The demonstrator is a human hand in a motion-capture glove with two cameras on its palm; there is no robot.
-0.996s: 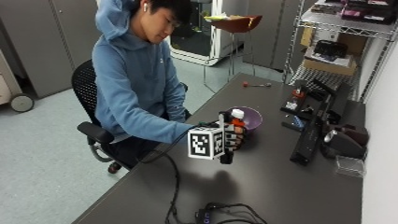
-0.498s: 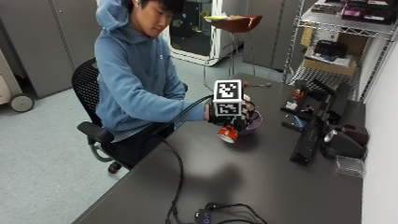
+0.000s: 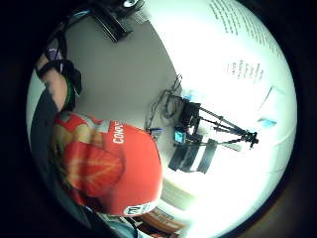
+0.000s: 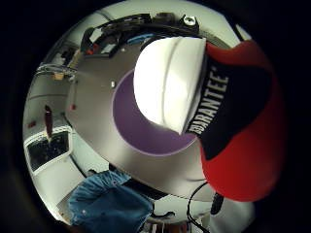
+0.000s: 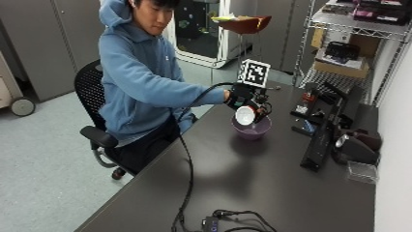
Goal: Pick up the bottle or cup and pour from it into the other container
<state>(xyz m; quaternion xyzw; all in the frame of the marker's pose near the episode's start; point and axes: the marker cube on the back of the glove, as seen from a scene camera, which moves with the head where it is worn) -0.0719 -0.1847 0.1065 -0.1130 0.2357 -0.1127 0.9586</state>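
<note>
surface: long dark grey surface (image 5: pixel 257 183) ran along the wall, with the person in a blue hoodie (image 5: pixel 138 82) sitting at its near edge

chair: black mesh office chair (image 5: pixel 90 111) was under them, pulled up close

bowl: round purple plastic bowl (image 5: pixel 252 128) sat on the surface, roughly mid-way along, near the clutter of black gear by the wall

bottle: red bottle with a white cap and strawberry label (image 5: pixel 247 115) was off the surface and tipped way over, cap end pointing down right above the bowl. In the thumb side palm view the white cap (image 4: pixel 167 82) sat over the purple inside of the bowl (image 4: pixel 141 128). Couldn't tell if anything was coming out.

hand: black-gloved right hand (image 5: pixel 243 99) was wrapped around the bottle's body, fingers curled on it, held up over the bowl
</note>
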